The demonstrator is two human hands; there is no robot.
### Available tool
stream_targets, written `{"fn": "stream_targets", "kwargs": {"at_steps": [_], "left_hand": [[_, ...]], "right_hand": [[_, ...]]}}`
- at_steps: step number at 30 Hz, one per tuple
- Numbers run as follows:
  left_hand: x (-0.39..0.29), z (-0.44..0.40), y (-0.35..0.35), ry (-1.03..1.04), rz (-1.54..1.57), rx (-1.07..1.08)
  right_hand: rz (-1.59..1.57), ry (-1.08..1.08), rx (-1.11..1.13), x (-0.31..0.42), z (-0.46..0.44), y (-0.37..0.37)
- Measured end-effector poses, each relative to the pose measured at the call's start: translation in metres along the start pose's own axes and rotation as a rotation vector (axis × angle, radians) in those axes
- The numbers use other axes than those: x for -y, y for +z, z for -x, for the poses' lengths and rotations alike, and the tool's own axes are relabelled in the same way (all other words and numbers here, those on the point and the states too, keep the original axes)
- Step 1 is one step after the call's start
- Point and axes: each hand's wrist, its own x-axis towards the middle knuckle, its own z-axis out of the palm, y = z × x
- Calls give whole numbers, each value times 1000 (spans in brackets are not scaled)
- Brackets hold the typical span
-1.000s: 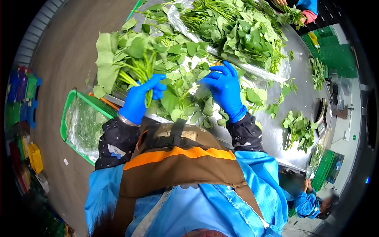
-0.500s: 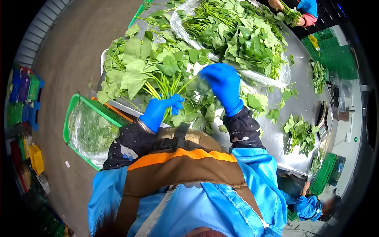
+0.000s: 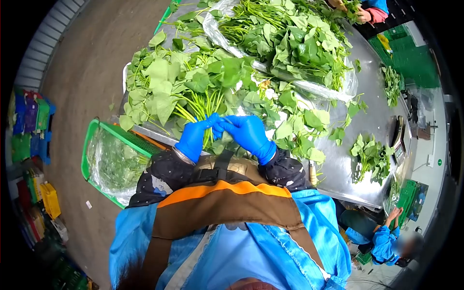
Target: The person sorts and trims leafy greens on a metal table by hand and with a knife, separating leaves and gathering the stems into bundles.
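My left hand (image 3: 194,139), in a blue glove, is closed round the stems of a leafy green bunch (image 3: 205,101). Right beside it, my right hand (image 3: 249,135), also gloved in blue, has its fingers pinched together at the stems; what is between them is too small to make out. Loose leafy greens (image 3: 150,84) lie on the metal table (image 3: 338,164) around the bunch. A large heap of greens (image 3: 299,43) rests on clear plastic beyond my hands. A handle (image 3: 312,173) shows by my right sleeve.
A green crate (image 3: 89,145) lined with plastic stands at the left. A small leafy bunch (image 3: 371,157) and a scale (image 3: 400,140) are at the right. Another person's hands (image 3: 363,14) hold greens at the top right; a co-worker (image 3: 386,241) is at the lower right.
My left hand has moved right and slightly down with the bunch. My right hand has come down and left to meet it, its fingers now together.
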Motion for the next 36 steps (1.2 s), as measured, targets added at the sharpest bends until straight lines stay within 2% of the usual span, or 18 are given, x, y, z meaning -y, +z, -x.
{"fn": "stream_targets", "kwargs": {"at_steps": [2,4,6,8,9,10,13,14,16,18,24,26,27,28,30,32,34,36], "left_hand": [[-3,-4,-6,33,-8,-86],[-10,-8,-21,169,7,-104],[-16,-11,-35,193,68,-150],[-18,-6,-34,201,62,-169],[-15,-4,-34,219,4,-176],[-14,-1,-30,234,-56,-179],[-7,7,-3,214,-223,-171],[-2,7,8,213,-310,-127],[36,-13,-14,295,-907,201],[56,-25,-14,353,-1119,249],[47,-9,65,84,-796,529],[53,-3,88,-50,-681,619],[65,-14,91,-129,-632,734],[65,-6,108,-123,-553,665],[55,-5,135,-272,-624,659],[74,-7,156,-153,-796,775],[82,-2,189,-68,-884,970],[92,-7,219,-169,-906,890]], "right_hand": [[259,-47,146,1,7,-3],[168,-275,309,4,20,0],[161,-407,235,-4,28,9],[-4,-171,126,-9,11,-9],[415,-251,-131,-6,9,-21],[425,-148,-158,-8,8,-24],[-139,158,-93,-1,3,-12],[-362,340,-17,13,3,-10],[-173,353,23,23,2,7],[-323,366,-159,27,12,15],[-74,382,-301,-5,46,-3],[36,268,-566,-31,67,-15],[-349,314,-489,-39,79,-39],[-729,346,-395,-49,92,-69],[-971,359,-499,-71,124,-109],[-880,360,-630,-92,154,-145],[-1045,358,-726,-110,183,-177],[-1388,109,-773,-137,208,-206]]}}
